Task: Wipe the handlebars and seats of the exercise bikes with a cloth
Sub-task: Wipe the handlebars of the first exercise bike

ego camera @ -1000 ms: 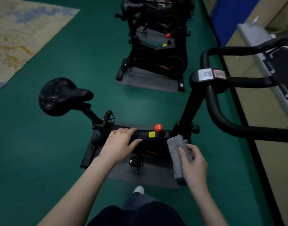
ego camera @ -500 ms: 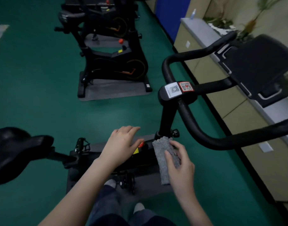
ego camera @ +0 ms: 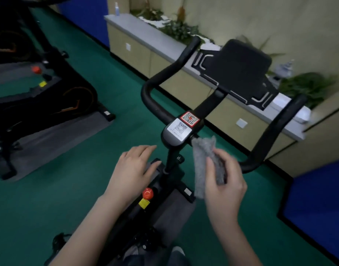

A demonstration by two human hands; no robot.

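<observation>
Item: near bike [ego camera: 170,181], seen from above by the head camera.

Changes since half a second ago:
- View has swung up and to the right. The seat, then at the left edge, has gone from the picture.
- Handlebars [ego camera: 151,96] now fill the middle, both horns in sight.
- Cloth [ego camera: 202,160] (grey, folded lengthwise) has come up. Its top edge now lies just beside the clamp that carries the two stickers [ego camera: 184,124]. Whether it touches the bar cannot be told.
- Right hand [ego camera: 225,187] still grasps the cloth, thumb across its front and fingers curled behind.
- Left hand [ego camera: 134,167] remains relaxed, fingers straight and together, palm down over the frame and holding nothing.
- Red knob [ego camera: 148,193], earlier mostly covered by that hand, now shows beside the wrist, with the yellow label [ego camera: 144,203] below it.

Hidden or unclear:
- Second bike [ego camera: 49,93] on its mat [ego camera: 55,137] is cut off by the left and top edges, dark and blurred.
- Device tray [ego camera: 239,70] covers part of the ledge [ego camera: 155,35]. The plants [ego camera: 176,28] are smeared.
- The sticker print is unreadable.
- The cloth's lower end passes behind the right hand.
</observation>
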